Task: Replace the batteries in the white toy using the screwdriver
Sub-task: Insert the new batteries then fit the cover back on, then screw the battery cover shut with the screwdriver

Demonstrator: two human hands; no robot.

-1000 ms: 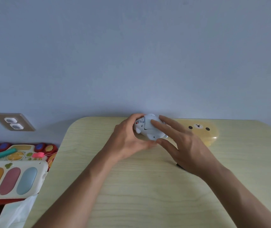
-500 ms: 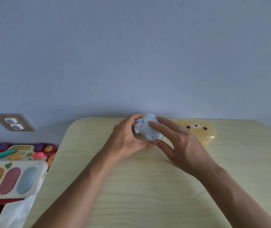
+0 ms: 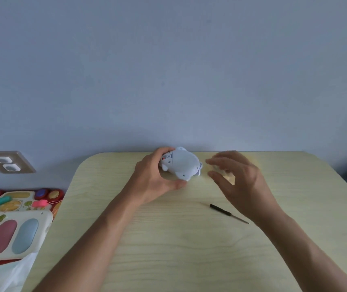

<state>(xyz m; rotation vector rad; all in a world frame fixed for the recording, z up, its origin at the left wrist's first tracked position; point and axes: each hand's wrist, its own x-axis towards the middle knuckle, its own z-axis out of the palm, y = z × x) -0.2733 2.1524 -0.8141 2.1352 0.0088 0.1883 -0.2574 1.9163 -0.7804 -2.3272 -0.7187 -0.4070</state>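
The white toy lies belly-up at the far edge of the pale wooden table, its underside with a small red mark facing me. My left hand grips it from the left side, thumb under it and fingers over the top. My right hand hovers just right of the toy with fingers spread and holds nothing. A thin black screwdriver lies on the table below my right hand, tip pointing right. No batteries are visible.
A yellow bear-face case sits mostly hidden behind my right hand. Colourful toy keyboards and white tissue lie left of the table. A wall socket is at the left. The wall stands directly behind the table.
My right hand has let go of the toy and moved right, uncovering the screwdriver. My left hand still holds the toy, which is turned a little.
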